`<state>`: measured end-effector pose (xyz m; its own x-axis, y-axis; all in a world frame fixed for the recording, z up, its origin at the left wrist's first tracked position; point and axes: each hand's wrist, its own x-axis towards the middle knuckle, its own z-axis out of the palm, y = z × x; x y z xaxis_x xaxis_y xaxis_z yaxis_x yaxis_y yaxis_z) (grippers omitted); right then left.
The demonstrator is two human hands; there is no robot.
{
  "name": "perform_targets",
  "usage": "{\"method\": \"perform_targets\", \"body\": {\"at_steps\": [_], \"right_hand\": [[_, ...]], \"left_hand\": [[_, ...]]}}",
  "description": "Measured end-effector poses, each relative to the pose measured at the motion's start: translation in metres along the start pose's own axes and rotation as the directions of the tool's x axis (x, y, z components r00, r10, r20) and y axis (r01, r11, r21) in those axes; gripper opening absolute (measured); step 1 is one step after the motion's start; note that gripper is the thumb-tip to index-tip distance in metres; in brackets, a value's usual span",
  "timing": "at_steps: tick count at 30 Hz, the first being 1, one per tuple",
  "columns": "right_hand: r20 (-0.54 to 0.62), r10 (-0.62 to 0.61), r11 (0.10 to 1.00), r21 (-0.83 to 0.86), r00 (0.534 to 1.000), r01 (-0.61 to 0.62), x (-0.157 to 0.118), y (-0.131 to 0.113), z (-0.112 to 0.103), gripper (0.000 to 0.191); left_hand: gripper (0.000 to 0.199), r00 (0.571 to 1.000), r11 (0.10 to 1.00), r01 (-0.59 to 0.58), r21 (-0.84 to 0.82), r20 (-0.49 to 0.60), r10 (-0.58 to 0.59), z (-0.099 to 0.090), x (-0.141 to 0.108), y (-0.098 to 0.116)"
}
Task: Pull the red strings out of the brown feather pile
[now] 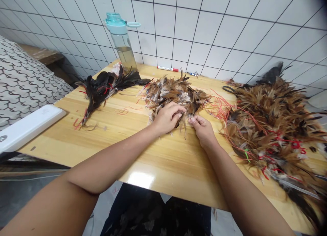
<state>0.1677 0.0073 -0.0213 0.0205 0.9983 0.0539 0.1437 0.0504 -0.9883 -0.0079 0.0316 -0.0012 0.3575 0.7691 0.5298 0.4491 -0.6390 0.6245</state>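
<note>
Bending the fingers of my left hand [167, 118] over one brown feather heap [168, 89] mid-table [127, 140], I cannot tell whether they grip anything; my right hand [203, 130] pinches its near edge between thumb and forefinger. Two more feather piles flank it: one black bundle [99, 88] leftward, one larger brown mound [273, 113] rightward. One bottle [122, 42] and one red marker [167, 68] sit behind.
</note>
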Motion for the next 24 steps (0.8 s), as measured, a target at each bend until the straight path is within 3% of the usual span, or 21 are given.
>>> {"method": "perform_targets", "body": {"at_steps": [5, 10, 13, 16, 19, 24], "right_hand": [[-0.011, 0.002, 0.999, 0.032, 1.000, -0.002, -0.002, -0.003, 0.000, 0.026], [-0.032, 0.019, 0.997, 0.077, 0.999, -0.017, -0.002, -0.003, -0.002, 0.027], [-0.045, 0.026, 0.997, 0.079, 0.999, -0.022, -0.001, -0.002, -0.003, 0.029], [-0.056, 0.029, 0.996, 0.082, 0.998, -0.024, -0.001, -0.002, -0.003, 0.031], [-0.049, 0.035, 0.994, 0.102, 0.998, -0.030, -0.001, -0.002, -0.003, 0.033], [-0.048, 0.021, 0.998, 0.063, 0.999, -0.018, -0.002, -0.004, -0.003, 0.033]], "left_hand": [[0.030, 0.973, 0.946, -0.223, 0.236, 0.110, 0.203, 0.002, -0.001, -0.005], [0.028, 0.948, 0.864, -0.266, 0.427, 0.276, 0.156, 0.007, 0.003, -0.016], [0.022, 0.938, 0.835, -0.289, 0.469, 0.311, 0.150, 0.009, 0.005, -0.020], [0.016, 0.947, 0.842, -0.282, 0.460, 0.276, 0.166, 0.008, 0.005, -0.020], [0.016, 0.974, 0.917, -0.204, 0.343, 0.162, 0.157, 0.002, 0.005, -0.018], [0.012, 0.998, 0.998, 0.060, 0.014, -0.025, -0.060, -0.010, 0.008, -0.011]]}}
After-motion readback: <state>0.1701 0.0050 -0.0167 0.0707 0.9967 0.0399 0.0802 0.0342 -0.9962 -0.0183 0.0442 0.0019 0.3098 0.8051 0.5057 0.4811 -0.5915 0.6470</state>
